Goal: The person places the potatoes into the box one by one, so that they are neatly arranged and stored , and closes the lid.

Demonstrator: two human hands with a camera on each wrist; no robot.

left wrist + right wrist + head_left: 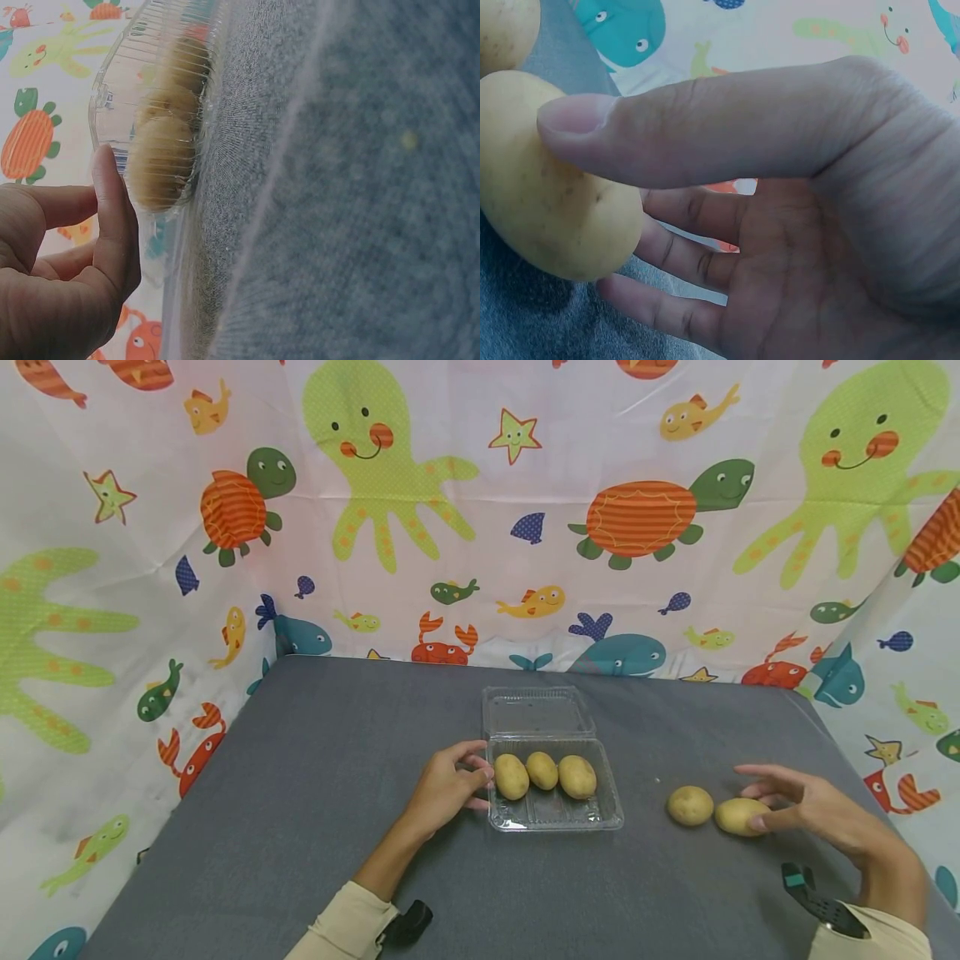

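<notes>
A clear plastic clamshell container [555, 821] sits with its lid folded back, holding three potatoes [577, 777] in a row. My left hand [450, 783] is at the container's left side, its thumb and bent fingers holding the rim. In the left wrist view, a fingertip of that hand meets the clear rim. Off to the right, two more potatoes lie side by side on the cloth. My right hand [817, 810] grips the right-hand potato [738, 817], thumb on its near side and fingers beyond. The other potato [690, 806] lies just left of it.
Grey cloth [315, 760] covers the table. A white curtain printed with sea animals [480, 543] hangs behind it and along both sides. The container's raised lid [536, 712] extends behind its base.
</notes>
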